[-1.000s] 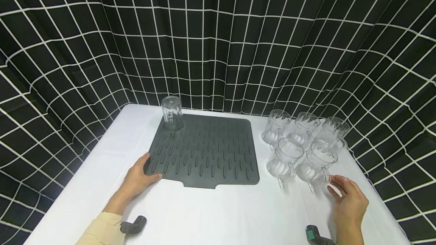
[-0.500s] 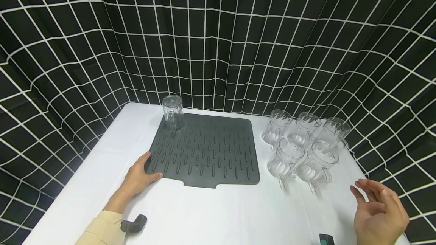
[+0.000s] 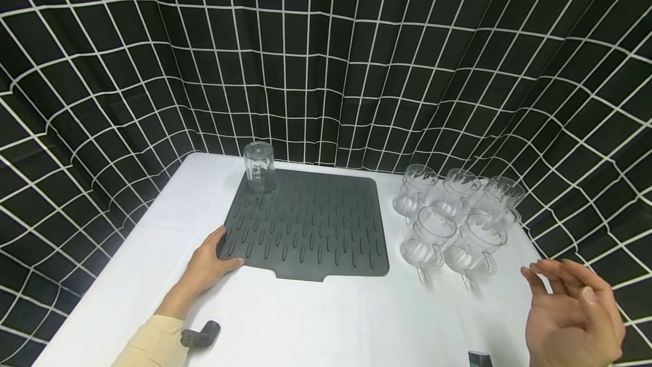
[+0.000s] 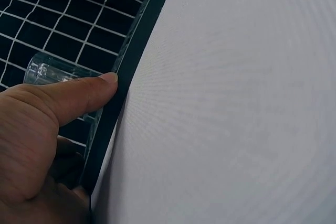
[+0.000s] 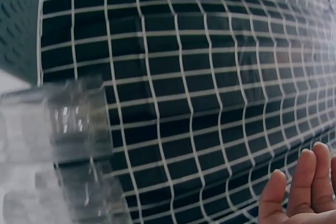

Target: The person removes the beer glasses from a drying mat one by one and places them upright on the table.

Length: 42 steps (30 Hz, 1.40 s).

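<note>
My left hand (image 3: 206,265) rests at the near left corner of a dark grey drying mat (image 3: 316,225), its thumb on the front edge and fingers at the left side. In the left wrist view the straight thumb (image 4: 86,95) lies against the mat's edge (image 4: 119,85). An upside-down clear glass mug (image 3: 260,169) stands on the mat's far left corner. My right hand (image 3: 573,310) is held palm up, fingers loosely bent, with nothing in it. Left of it stand several clear glass mugs with upright rims, the nearest mug (image 3: 471,251) having its handle towards me.
The mugs form two rows right of the mat, with a front-row mug (image 3: 425,245) and a back-row mug (image 3: 412,191) close to their neighbours. A white cloth (image 3: 346,327) covers the table. Black curtain (image 3: 316,61) with white grid lines encloses the back and sides.
My right hand has drawn away from the nearest mug's handle to the right and turned palm up. My left hand, the mat and the mugs have stayed in place.
</note>
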Tool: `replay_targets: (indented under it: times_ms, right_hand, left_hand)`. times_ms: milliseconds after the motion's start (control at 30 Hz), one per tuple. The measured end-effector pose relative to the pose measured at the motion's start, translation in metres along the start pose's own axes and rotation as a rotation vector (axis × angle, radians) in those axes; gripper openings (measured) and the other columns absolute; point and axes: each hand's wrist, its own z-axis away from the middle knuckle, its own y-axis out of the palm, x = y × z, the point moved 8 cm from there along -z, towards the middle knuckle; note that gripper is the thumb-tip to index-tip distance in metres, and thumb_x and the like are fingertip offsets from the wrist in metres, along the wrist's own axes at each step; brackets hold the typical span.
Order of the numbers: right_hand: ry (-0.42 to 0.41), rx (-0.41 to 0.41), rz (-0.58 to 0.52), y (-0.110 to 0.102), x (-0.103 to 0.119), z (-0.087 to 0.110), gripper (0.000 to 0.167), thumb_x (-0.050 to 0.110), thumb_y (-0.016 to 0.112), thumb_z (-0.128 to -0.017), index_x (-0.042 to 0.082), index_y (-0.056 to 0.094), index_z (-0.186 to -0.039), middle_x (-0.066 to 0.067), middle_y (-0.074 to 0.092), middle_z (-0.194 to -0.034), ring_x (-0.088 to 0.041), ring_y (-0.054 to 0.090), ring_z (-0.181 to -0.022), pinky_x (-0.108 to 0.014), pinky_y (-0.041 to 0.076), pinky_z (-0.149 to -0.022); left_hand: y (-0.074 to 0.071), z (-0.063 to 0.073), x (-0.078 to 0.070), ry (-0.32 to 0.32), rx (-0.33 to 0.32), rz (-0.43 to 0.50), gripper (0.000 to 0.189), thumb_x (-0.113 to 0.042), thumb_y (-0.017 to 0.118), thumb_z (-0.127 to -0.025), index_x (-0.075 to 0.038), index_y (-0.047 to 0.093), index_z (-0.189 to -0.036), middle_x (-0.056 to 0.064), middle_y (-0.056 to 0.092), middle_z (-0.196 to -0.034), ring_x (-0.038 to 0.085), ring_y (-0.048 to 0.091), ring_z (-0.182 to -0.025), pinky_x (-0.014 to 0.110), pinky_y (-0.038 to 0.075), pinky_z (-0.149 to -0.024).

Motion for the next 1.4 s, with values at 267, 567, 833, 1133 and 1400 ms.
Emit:
replay_targets:
  times_ms: [267, 567, 833, 1133, 1400]
  right_hand:
    - [0.082, 0.31, -0.322, 0.054, -0.014, 0.012, 0.035, -0.007, 0.024, -0.088, -0.029, 0.043, -0.108, -0.04, 0.057, -0.094, -0.045, 0.058, -0.084, -0.048, 0.05, -0.08]
    - [0.122, 0.559, -0.413, 0.117, -0.035, 0.034, 0.035, -0.011, 0.022, -0.091, -0.03, 0.044, -0.11, -0.039, 0.056, -0.098, -0.045, 0.058, -0.09, -0.046, 0.048, -0.085]
    - [0.16, 0.681, -0.37, 0.153, -0.068, 0.048, 0.033, -0.013, 0.026, -0.092, -0.026, 0.045, -0.116, -0.033, 0.057, -0.106, -0.04, 0.058, -0.099, -0.045, 0.048, -0.089]
    - [0.233, 0.678, -0.262, 0.175, -0.11, 0.058, 0.028, -0.01, 0.033, -0.095, -0.02, 0.049, -0.115, -0.025, 0.061, -0.104, -0.034, 0.06, -0.096, -0.043, 0.05, -0.086]
    - [0.28, 0.652, -0.191, 0.19, -0.142, 0.066, 0.027, -0.006, 0.039, -0.094, -0.013, 0.054, -0.115, -0.02, 0.063, -0.102, -0.031, 0.061, -0.095, -0.041, 0.051, -0.082]
  left_hand:
    - [0.0, 0.001, 0.001, 0.001, -0.001, -0.004, 0.095, -0.028, 0.078, -0.079, 0.004, 0.023, -0.15, 0.027, 0.022, -0.153, 0.049, 0.023, -0.136, 0.062, 0.021, -0.108]
    - [0.0, 0.002, 0.001, 0.013, -0.01, -0.002, 0.093, -0.026, 0.078, -0.08, 0.003, 0.025, -0.15, 0.026, 0.023, -0.153, 0.048, 0.024, -0.136, 0.062, 0.021, -0.108]
    - [0.001, 0.0, 0.001, 0.007, -0.011, -0.011, 0.093, -0.026, 0.078, -0.08, 0.003, 0.024, -0.15, 0.026, 0.022, -0.153, 0.049, 0.024, -0.136, 0.062, 0.022, -0.108]
    - [0.003, -0.001, -0.001, -0.011, -0.002, -0.018, 0.094, -0.025, 0.078, -0.08, 0.004, 0.023, -0.15, 0.027, 0.021, -0.153, 0.049, 0.022, -0.136, 0.061, 0.021, -0.108]
    - [0.001, 0.001, -0.002, -0.004, -0.016, -0.015, 0.094, -0.026, 0.078, -0.08, 0.002, 0.023, -0.151, 0.025, 0.022, -0.154, 0.048, 0.024, -0.136, 0.061, 0.022, -0.108]
